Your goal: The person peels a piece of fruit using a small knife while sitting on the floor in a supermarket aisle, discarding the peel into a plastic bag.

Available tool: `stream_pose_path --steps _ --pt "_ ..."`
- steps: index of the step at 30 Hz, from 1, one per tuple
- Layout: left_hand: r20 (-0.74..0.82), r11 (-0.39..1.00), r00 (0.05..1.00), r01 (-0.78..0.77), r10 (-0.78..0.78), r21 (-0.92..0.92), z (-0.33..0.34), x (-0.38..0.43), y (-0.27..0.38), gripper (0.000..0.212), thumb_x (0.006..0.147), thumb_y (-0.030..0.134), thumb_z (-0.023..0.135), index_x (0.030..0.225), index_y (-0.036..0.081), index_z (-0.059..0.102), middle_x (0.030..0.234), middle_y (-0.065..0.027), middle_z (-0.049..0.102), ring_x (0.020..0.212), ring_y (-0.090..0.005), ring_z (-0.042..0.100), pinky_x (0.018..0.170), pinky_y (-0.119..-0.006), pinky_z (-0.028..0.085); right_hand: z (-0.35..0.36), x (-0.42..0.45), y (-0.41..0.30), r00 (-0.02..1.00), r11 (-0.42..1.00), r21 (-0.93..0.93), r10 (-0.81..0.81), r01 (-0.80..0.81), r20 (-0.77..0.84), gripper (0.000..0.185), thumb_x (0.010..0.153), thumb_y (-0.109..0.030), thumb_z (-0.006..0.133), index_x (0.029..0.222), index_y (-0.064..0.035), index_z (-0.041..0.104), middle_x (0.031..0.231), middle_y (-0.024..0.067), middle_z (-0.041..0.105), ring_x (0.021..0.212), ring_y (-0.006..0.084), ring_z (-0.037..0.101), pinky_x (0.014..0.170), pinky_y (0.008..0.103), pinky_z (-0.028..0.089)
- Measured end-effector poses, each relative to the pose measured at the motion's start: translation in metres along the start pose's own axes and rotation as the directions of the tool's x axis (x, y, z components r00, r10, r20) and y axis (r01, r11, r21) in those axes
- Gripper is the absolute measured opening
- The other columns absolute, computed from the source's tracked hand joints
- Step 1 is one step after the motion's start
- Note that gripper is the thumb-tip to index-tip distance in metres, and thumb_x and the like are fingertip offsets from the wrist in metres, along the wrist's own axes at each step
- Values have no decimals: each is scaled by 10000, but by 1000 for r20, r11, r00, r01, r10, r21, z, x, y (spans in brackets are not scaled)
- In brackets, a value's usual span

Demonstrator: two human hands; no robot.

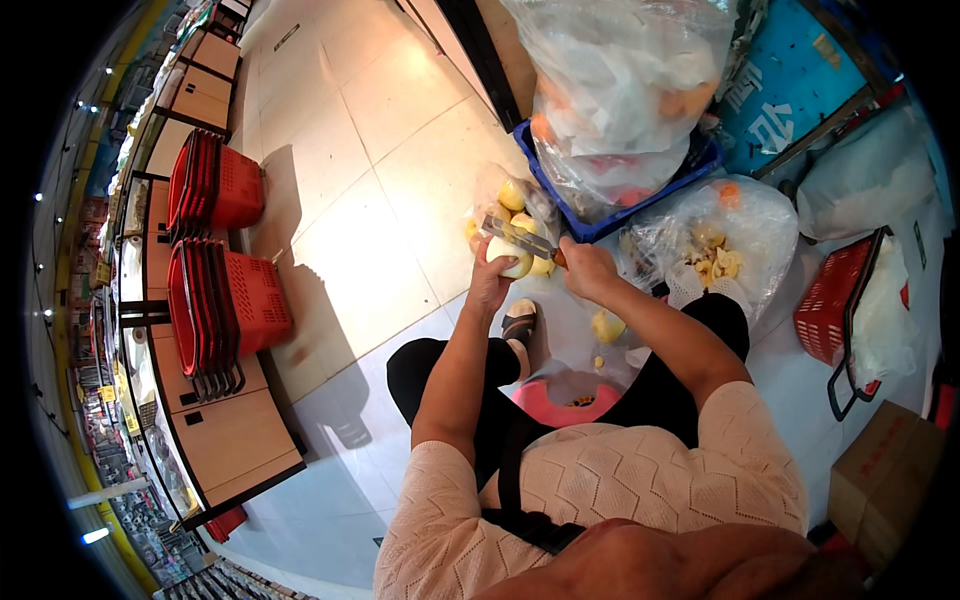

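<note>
My left hand (488, 279) grips a pale, round peeled fruit (507, 259), perhaps a pear, from its near-left side. In my right hand (589, 268) is a fruit knife by its brown handle (559, 258). Its broad metal blade (517, 237) lies across the upper side of the fruit, whose top is partly hidden by it. Just beyond both hands, a clear plastic bag (487, 184) on the floor holds several yellow fruits (511, 196). To the right, peelings (718, 264) and white foam netting (686, 285) lie on another clear plastic bag (765, 225).
A blue crate (592, 229) with a large stuffed plastic bag (622, 82) stands ahead. Red shopping baskets are stacked (247, 304) at left by the cabinets (225, 442). At right are a red basket (829, 300) and a cardboard box (877, 457). A pink stool (536, 405) is beneath me.
</note>
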State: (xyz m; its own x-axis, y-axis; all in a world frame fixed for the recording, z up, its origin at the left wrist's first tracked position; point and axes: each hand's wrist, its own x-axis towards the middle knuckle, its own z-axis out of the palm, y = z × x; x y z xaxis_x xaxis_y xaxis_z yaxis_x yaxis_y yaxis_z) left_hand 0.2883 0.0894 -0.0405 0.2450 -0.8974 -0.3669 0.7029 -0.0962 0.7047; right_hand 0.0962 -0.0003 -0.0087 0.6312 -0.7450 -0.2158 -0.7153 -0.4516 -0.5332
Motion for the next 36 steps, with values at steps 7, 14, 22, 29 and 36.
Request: stream_pose_path --steps 7,14,22,29,36 --pt "91 994 991 -99 102 -35 -2 -1 14 609 713 -8 644 1280 106 453 1174 -72 581 1108 -225 571 952 -390 495 34 15 23 978 983 79 156 -168 135 210 791 -102 605 997 -68 598 957 193 672 947 370 641 791 481 493" --pt "19 1000 1000 -22 22 -18 -19 3 13 629 767 104 646 1350 97 409 1282 -118 537 1179 -294 543 965 -521 482 27 19 2 977 972 116 193 -204 93 213 801 -125 607 1008 -76 602 930 197 673 917 372 651 777 478 501" --pt "-21 999 999 27 -26 39 -5 2 9 631 784 118 651 1352 103 375 1270 -144 545 1082 -304 610 850 -501 553 9 -3 -9 999 997 64 35 -37 31 183 788 -96 604 953 -46 543 834 203 657 809 405 644 701 509 493" --pt "-95 998 995 20 -14 68 -52 1 -1 820 773 -12 637 1457 214 246 1230 -144 542 1053 -292 609 780 -495 569 27 -4 -11 990 981 138 -131 137 -51 179 793 -100 597 958 -59 546 834 209 631 820 417 618 706 534 455" --pt "-48 995 998 39 -35 96 -20 13 4 518 779 19 656 1216 134 403 1075 -94 585 945 -267 639 703 -473 588 6 -8 -14 1000 994 109 26 -25 -11 173 784 -128 602 926 -37 562 872 249 656 854 436 637 746 531 492"
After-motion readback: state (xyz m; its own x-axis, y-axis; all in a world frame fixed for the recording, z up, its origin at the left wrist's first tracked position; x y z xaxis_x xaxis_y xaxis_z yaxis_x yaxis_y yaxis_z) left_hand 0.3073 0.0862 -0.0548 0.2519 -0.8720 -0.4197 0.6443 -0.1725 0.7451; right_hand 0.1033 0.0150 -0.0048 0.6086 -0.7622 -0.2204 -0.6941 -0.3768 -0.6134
